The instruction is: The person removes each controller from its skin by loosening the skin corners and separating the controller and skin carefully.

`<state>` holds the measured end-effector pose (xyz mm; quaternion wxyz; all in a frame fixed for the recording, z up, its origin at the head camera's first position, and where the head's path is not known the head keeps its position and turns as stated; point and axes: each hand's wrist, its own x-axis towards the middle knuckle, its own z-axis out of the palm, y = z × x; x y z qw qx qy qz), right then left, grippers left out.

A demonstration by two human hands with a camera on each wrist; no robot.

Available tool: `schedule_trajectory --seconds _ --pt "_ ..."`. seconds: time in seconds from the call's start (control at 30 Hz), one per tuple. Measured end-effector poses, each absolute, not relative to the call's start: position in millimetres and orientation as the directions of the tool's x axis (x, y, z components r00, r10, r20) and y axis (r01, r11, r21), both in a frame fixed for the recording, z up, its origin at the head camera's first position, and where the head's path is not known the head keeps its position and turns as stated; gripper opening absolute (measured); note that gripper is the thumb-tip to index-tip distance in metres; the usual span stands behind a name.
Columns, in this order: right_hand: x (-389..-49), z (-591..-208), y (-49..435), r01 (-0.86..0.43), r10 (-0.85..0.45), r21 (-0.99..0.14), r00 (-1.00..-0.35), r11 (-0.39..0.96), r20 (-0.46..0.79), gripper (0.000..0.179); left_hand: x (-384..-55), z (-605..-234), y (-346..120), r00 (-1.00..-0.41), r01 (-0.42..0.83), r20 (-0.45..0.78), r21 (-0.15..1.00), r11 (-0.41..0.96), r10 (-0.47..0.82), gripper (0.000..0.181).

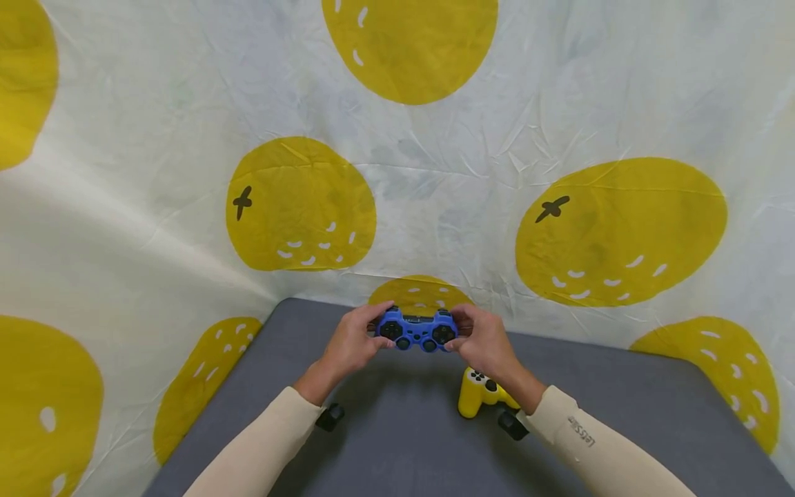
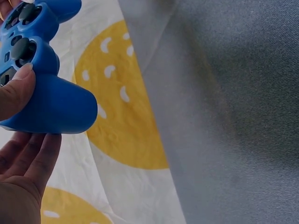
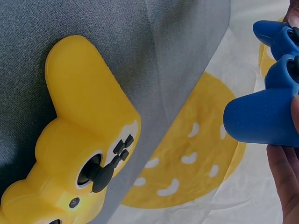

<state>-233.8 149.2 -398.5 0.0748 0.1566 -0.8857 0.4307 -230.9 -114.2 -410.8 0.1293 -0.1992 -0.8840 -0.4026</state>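
Note:
A blue game controller [image 1: 417,331] with black sticks and buttons is held up in front of the far wall by both hands. My left hand [image 1: 354,339] grips its left end, thumb on the front beside a stick and fingers behind the handle, as the left wrist view shows on the controller [image 2: 60,105]. On the other end, my right hand [image 1: 487,338] grips with its thumb in front and fingers [image 3: 282,175] under the handle. A yellow game controller [image 1: 475,395] lies on the grey surface below the right forearm, which hides part of it.
The grey cloth-covered table [image 1: 397,442] spreads beneath both arms. Behind it and at the left hangs a white sheet [image 1: 435,221] printed with large yellow fruit shapes. Black wrist devices [image 1: 330,417] sit under both cream sleeves; the right one is close to the yellow controller.

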Motion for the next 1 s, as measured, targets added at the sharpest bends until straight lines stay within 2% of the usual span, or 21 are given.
schedule_trajectory --seconds 0.37,0.67,1.0 --pt "-233.2 -400.0 148.8 -0.380 -0.221 -0.715 -0.925 0.586 0.310 0.057 -230.8 -409.2 -114.7 -0.871 0.482 0.420 0.628 0.611 0.256 0.074" --pt "-231.3 -401.4 144.6 -0.408 -0.249 -0.667 -0.912 0.623 0.325 0.063 -228.1 -411.9 -117.7 -0.878 0.464 0.409 0.600 0.652 0.248 0.066" --pt "-229.4 -401.7 143.3 -0.409 -0.249 -0.639 -0.911 0.652 0.329 0.059 -227.4 -411.5 -117.2 -0.883 0.455 0.391 0.580 0.676 0.260 0.062"
